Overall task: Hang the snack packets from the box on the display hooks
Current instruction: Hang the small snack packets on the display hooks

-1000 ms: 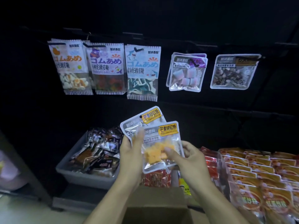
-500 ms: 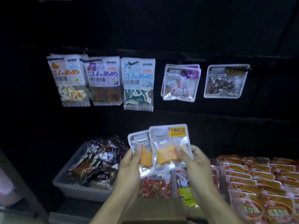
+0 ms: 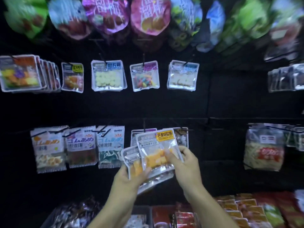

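Note:
I hold two clear mango-candy packets with yellow labels in front of the black display wall. My right hand [image 3: 184, 163] pinches the front packet [image 3: 158, 148] by its lower right side. My left hand [image 3: 130, 178] grips the rear packet [image 3: 133, 163] from below, along with more packets stacked behind it. The front packet's top overlaps the hanging packets on the middle hooks [image 3: 144, 127] of the lower row. The box is out of view.
Three striped gummy packets [image 3: 79, 147] hang at lower left, a noodle-like bag [image 3: 263, 148] at right. An upper row of clear packets [image 3: 108, 76] and large blurred bags [image 3: 148, 15] hang above. Bins of packets [image 3: 238, 209] sit below.
Both hands rose with the packets toward the lower hook row. The view tilted upward, bringing in two higher rows of hanging goods and losing the box.

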